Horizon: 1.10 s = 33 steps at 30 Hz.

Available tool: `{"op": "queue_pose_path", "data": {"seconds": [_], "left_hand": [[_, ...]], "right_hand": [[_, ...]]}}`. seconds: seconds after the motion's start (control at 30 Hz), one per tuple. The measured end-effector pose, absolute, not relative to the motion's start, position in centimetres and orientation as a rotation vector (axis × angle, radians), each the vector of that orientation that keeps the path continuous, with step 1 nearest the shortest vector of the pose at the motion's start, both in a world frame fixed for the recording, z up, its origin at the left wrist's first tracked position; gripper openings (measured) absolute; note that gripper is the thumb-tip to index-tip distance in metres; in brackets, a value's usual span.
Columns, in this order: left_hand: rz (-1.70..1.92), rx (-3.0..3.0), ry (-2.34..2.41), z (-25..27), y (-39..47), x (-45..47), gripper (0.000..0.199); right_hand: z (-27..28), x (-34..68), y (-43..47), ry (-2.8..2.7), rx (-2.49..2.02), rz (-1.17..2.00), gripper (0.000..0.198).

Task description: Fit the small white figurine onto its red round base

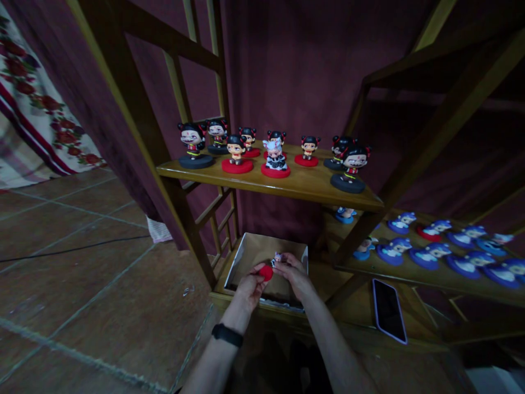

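We judge figurine (276, 259) being fitted to red base (266, 273).
L hand (252, 283) grips base, R hand (294, 273) pinches figurine, close tog. over box (262, 244), twd. near edge; join unclear. Next prob. needs steady alignment.

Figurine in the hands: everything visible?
The figurine is small, whitish with dark patches, and looks like moulded plastic; fine detail is unreadable. Its lower end is by a tilted round red disc; whether they are joined is unclear. The left hand holds the disc, the right hand the figurine, over an open box.
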<state>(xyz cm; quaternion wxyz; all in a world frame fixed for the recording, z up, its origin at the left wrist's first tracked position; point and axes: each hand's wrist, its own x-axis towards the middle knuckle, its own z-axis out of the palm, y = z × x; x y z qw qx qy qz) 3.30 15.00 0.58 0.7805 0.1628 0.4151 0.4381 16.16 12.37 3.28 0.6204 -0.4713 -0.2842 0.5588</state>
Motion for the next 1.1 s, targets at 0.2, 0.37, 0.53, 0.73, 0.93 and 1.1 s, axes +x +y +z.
{"op": "queue_pose_path", "data": {"seconds": [0.2,0.37,0.53,0.73,0.93,1.1], "left_hand": [[0.979,0.407,0.847,1.2,14.9,3.3,0.049],[1.049,0.407,0.851,1.3,14.7,3.4,0.048],[1.060,0.377,0.803,1.6,14.5,3.7,0.044],[1.062,0.339,0.745,1.9,14.4,3.9,0.034],[1.072,0.333,0.727,2.2,14.3,4.1,0.015],[1.070,0.313,0.723,2.2,14.4,3.9,0.012]], "right_hand": [[2.9,15.9,12.4,-0.570,-1.053,1.273,0.026],[2.6,15.6,12.6,-0.641,-1.080,1.197,0.024],[2.2,15.3,13.3,-0.884,-1.160,1.052,0.022],[1.6,15.6,13.6,-0.886,-1.184,1.035,0.025],[1.9,15.9,13.2,-0.889,-1.208,1.059,0.028],[2.4,15.9,12.9,-0.911,-1.256,1.071,0.031]]}}
